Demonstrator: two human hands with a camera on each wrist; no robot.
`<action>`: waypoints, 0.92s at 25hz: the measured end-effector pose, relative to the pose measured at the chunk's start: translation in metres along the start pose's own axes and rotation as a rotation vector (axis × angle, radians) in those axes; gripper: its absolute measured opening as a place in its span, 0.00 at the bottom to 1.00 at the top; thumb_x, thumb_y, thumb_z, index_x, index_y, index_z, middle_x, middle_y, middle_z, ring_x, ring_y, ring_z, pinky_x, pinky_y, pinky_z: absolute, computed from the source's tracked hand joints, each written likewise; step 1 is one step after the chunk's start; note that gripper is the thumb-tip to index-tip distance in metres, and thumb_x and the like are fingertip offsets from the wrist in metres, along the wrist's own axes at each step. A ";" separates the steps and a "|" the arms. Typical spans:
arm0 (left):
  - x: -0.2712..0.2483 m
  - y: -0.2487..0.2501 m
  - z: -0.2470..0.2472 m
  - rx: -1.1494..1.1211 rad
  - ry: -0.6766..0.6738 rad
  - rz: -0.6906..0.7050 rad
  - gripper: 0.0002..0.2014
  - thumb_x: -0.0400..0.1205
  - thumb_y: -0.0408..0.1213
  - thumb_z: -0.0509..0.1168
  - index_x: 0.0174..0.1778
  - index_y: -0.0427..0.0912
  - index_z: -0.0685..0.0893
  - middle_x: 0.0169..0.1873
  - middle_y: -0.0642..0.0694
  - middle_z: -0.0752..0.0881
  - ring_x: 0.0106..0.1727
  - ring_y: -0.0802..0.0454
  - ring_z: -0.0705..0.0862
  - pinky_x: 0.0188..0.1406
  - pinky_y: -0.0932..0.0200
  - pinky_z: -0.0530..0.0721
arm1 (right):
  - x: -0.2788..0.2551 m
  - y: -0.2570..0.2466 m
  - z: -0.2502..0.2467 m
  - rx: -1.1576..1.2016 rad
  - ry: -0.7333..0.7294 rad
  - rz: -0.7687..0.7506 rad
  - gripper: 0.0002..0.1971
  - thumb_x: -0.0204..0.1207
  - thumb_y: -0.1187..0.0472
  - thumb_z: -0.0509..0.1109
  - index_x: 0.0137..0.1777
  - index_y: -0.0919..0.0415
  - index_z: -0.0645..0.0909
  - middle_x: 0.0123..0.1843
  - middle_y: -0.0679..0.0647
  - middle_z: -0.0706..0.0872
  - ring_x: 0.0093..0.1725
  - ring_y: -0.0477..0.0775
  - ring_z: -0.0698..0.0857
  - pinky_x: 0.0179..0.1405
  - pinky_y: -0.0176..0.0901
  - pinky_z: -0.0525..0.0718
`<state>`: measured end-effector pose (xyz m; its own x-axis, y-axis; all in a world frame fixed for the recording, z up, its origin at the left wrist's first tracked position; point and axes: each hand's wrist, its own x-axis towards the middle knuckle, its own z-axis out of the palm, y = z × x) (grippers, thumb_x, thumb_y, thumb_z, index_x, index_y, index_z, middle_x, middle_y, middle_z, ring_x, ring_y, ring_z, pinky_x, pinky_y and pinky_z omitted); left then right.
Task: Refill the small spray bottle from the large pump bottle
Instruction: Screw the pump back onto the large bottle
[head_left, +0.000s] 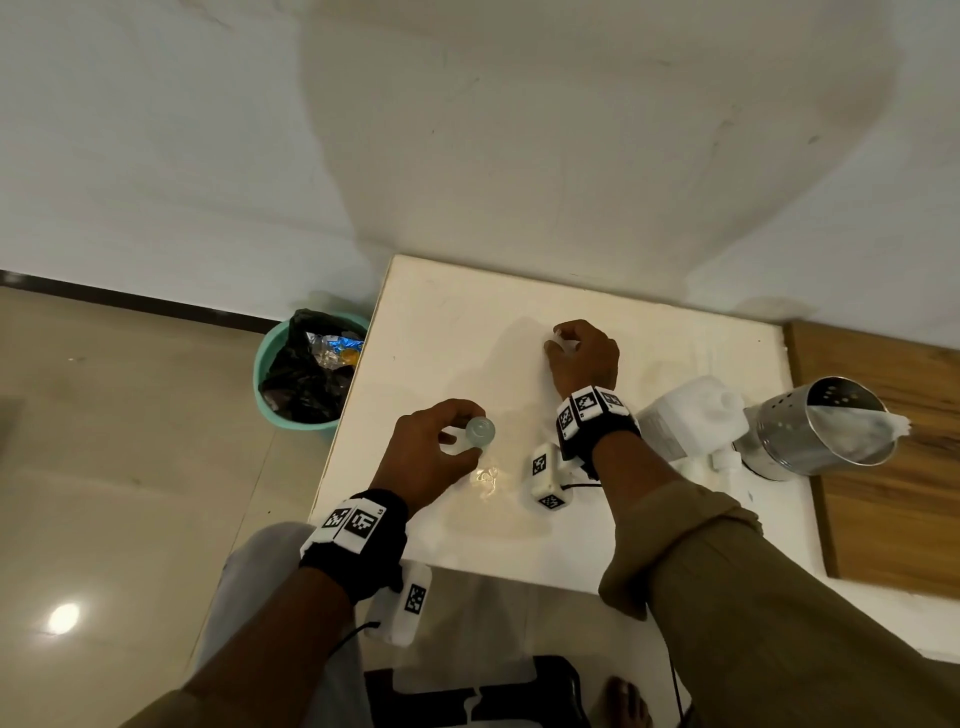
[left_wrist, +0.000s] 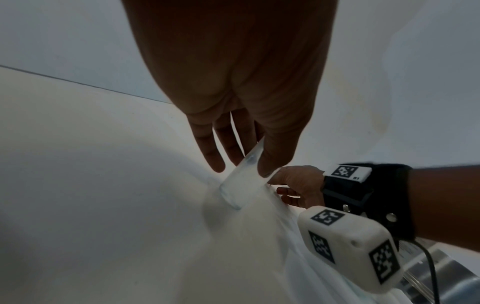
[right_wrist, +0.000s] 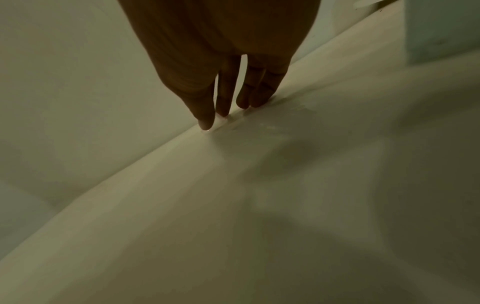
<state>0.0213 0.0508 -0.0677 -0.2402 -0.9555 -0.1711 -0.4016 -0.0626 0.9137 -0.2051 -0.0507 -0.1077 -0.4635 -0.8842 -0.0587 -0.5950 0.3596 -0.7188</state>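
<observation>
Two hands on desk (head_left: 467, 312): left hand (head_left: 434, 452) grips upright small spray bottle (head_left: 479, 432), mouth up. Right hand (head_left: 584, 356) pinches something small farther back. Large pump bottle (head_left: 691, 415) lies tipped, nearer right hand.

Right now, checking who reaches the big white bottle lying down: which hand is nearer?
Right. The right hand is just beyond the large bottle; the left hand holds the small bottle farther off.
</observation>
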 end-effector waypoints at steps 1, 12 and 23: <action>0.000 0.000 0.000 0.001 -0.001 0.000 0.18 0.70 0.30 0.75 0.53 0.53 0.86 0.48 0.60 0.89 0.53 0.64 0.85 0.52 0.66 0.85 | 0.000 0.000 0.001 -0.006 -0.002 -0.007 0.11 0.72 0.59 0.76 0.54 0.55 0.86 0.52 0.53 0.90 0.59 0.61 0.83 0.55 0.44 0.80; 0.000 0.005 -0.003 0.038 0.000 0.027 0.19 0.70 0.30 0.77 0.53 0.51 0.86 0.48 0.57 0.89 0.52 0.61 0.86 0.54 0.61 0.85 | -0.097 -0.012 -0.032 0.190 0.095 -0.116 0.08 0.74 0.69 0.69 0.52 0.62 0.84 0.46 0.53 0.88 0.46 0.53 0.85 0.49 0.50 0.86; -0.023 0.028 -0.026 0.280 -0.003 0.041 0.43 0.64 0.44 0.83 0.76 0.53 0.72 0.72 0.54 0.77 0.73 0.55 0.74 0.74 0.55 0.71 | -0.145 0.030 -0.126 0.047 -0.079 0.025 0.05 0.72 0.67 0.72 0.46 0.62 0.88 0.41 0.54 0.90 0.39 0.46 0.83 0.44 0.33 0.77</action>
<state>0.0382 0.0632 -0.0292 -0.2633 -0.9548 -0.1378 -0.6201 0.0581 0.7824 -0.2382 0.1253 -0.0335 -0.4230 -0.8967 -0.1303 -0.5516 0.3689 -0.7481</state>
